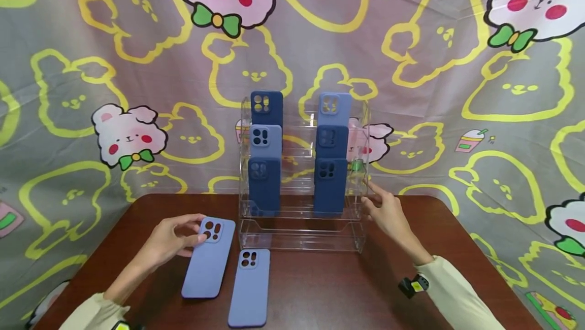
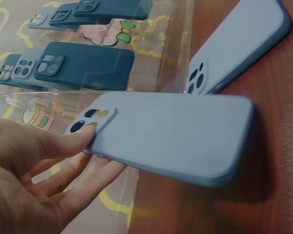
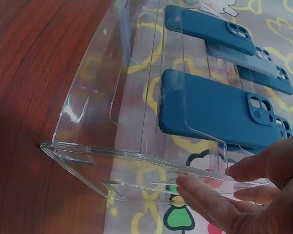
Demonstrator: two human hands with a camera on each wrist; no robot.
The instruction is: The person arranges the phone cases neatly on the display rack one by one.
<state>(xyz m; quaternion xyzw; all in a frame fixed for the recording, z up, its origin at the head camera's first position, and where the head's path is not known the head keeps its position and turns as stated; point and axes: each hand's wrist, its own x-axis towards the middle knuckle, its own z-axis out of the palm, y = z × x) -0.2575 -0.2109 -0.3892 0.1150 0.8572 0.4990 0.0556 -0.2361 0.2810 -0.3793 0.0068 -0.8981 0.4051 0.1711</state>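
Observation:
My left hand point(image 1: 171, 241) pinches a light lavender-blue phone case point(image 1: 207, 269) by its camera end, thumb on the camera surround and fingers beneath. In the left wrist view, this case point(image 2: 171, 134) is tilted over the table. A second light blue case point(image 1: 249, 292) lies flat beside it. My right hand point(image 1: 388, 213) is at the right side of a clear tiered stand point(image 1: 297, 242), its fingers extended along the side panel. In the right wrist view, the fingertips of that hand point(image 3: 249, 200) are right at the panel's edge.
Cases stand in two columns on the stand: on the left a dark one point(image 1: 269, 109), a light one point(image 1: 273, 142) and a dark one point(image 1: 265, 193); on the right a light one point(image 1: 340, 104) above two dark ones point(image 1: 331, 195). A patterned cloth point(image 1: 173, 76) hangs behind the brown table point(image 1: 329, 294).

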